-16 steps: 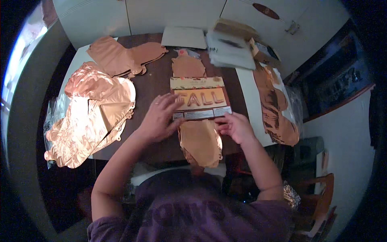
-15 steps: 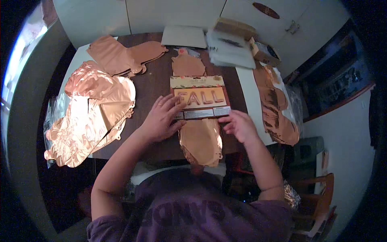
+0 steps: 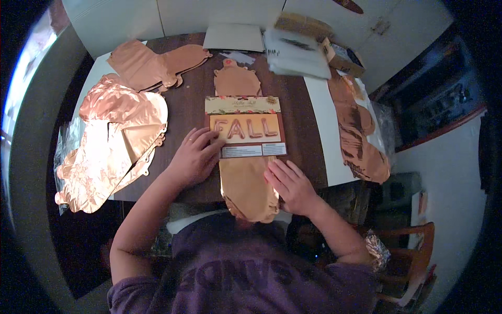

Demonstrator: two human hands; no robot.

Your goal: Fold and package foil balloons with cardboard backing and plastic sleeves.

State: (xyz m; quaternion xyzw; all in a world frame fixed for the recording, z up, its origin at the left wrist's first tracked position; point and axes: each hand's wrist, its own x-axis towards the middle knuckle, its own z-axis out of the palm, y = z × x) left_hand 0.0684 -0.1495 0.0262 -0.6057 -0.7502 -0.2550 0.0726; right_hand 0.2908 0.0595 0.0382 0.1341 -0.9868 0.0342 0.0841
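Observation:
A flat printed card package (image 3: 246, 149), with a leafy header and a picture of rose-gold letter balloons, lies across a folded copper-coloured foil balloon (image 3: 243, 183). The foil shows beyond the card at both ends, and its near end reaches the table's front edge. My left hand (image 3: 194, 157) grips the package's left edge, its fingertips over the front; its thumb is mostly hidden. Lower down, my right hand (image 3: 292, 186) rests on the foil's right edge just below the card, fingers stretched out and close together. Its thumb cannot be made out.
Shiny foil balloons (image 3: 117, 141) lie at the left, with flat copper foil pieces (image 3: 157, 65) behind. More foil (image 3: 361, 133) lies at the right. A white flat box (image 3: 234, 37), a stack of clear packaging (image 3: 298, 55) and a small open carton (image 3: 342, 57) stand at the back.
My right hand has moved from the package's lower right corner down onto the foil's edge. The package and foil have shifted slightly left. My left hand's fingers have drawn closer together.

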